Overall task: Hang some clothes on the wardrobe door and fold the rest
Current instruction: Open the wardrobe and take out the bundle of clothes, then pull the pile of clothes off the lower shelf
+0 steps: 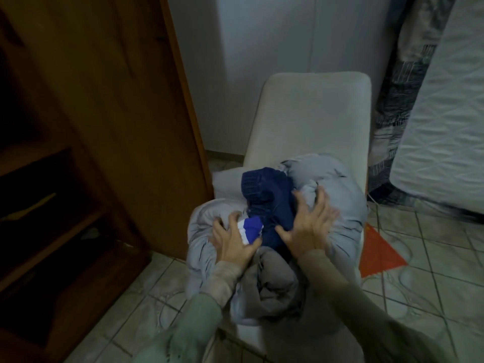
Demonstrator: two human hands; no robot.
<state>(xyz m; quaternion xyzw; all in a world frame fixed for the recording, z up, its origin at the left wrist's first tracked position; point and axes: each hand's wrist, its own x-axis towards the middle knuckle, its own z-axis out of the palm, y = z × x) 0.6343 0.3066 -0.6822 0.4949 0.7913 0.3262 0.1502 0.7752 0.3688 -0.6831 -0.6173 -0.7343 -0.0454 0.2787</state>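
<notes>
Clothes sit piled on one pale chair at the frame's centre: one light grey puffy garment wrapping the heap, one navy knitted piece on top, one blue-and-white piece just below it, and one taupe garment at the front. Two hands reach in. The left hand has its fingers curled into the grey fabric, thumb against the blue-and-white piece. The right hand is spread wide, fingers splayed over the navy and grey. One wooden wardrobe fills the left of the frame.
</notes>
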